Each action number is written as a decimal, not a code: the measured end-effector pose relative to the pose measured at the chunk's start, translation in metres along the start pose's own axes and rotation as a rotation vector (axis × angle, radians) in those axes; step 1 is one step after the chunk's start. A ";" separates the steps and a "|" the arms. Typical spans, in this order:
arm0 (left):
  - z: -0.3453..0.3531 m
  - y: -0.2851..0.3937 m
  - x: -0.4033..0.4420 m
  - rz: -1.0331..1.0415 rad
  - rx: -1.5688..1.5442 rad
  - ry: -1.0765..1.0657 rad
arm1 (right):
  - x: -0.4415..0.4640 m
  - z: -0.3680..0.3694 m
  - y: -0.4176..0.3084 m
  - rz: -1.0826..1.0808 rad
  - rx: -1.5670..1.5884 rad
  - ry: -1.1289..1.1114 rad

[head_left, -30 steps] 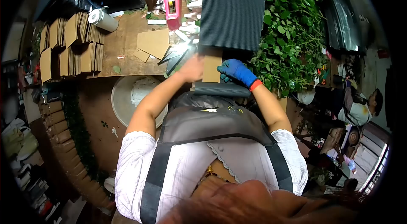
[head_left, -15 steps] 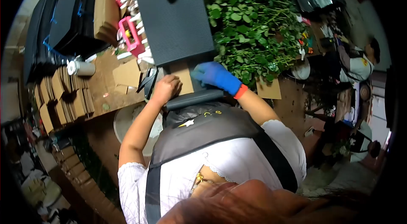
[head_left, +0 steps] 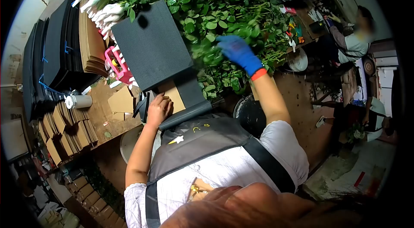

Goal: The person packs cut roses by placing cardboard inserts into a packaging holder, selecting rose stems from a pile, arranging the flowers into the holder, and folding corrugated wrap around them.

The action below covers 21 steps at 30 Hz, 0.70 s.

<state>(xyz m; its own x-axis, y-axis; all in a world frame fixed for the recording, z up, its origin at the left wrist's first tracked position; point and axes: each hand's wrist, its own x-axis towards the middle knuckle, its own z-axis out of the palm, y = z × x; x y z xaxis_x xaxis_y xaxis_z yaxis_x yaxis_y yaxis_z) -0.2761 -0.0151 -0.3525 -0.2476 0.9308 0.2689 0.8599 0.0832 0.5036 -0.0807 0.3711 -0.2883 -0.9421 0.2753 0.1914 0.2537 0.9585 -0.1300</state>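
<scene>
So the left hand [head_left: 159, 109] is bare and sitting on a tan cardboard strip [head_left: 176, 95], fingers bent over it; it's touching for sure, but I can't tell if it's actually gripping. The strip lies on dark corrugated board near the worktop's [head_left: 101, 120] front edge, with its far end tucked under a big black corrugated panel [head_left: 151, 47]. The right hand [head_left: 238, 51], in a blue glove with an orange cuff, is over at the pile of leafy green stems [head_left: 228, 3] right of the panel. Its fingers look partly spread but they're blurry, so no clue whether it's got hold of a stem. Left of the panel there's a pink tape dispenser [head_left: 118, 67], plus some loose cardboard pieces [head_left: 121, 100] nearer the person. Farther left, a white lidded cup [head_left: 78, 101] lies tipped over beside stacked folded cardboard [head_left: 71, 126]. Another person [head_left: 353, 47] is off to the right.
</scene>
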 end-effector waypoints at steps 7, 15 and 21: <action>0.002 -0.002 -0.002 -0.010 -0.016 0.016 | -0.048 -0.071 0.076 0.212 -0.208 0.365; -0.002 -0.003 -0.002 -0.012 -0.039 0.003 | -0.057 -0.071 0.109 0.246 -0.040 0.590; -0.002 -0.003 -0.004 0.000 -0.063 0.008 | -0.064 -0.106 0.080 0.229 -0.048 0.653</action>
<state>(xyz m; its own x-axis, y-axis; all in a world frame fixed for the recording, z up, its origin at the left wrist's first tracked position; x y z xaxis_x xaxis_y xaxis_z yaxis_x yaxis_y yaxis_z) -0.2788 -0.0198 -0.3537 -0.2512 0.9279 0.2755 0.8300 0.0601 0.5546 0.0230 0.4381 -0.2079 -0.5429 0.4445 0.7125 0.4540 0.8691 -0.1963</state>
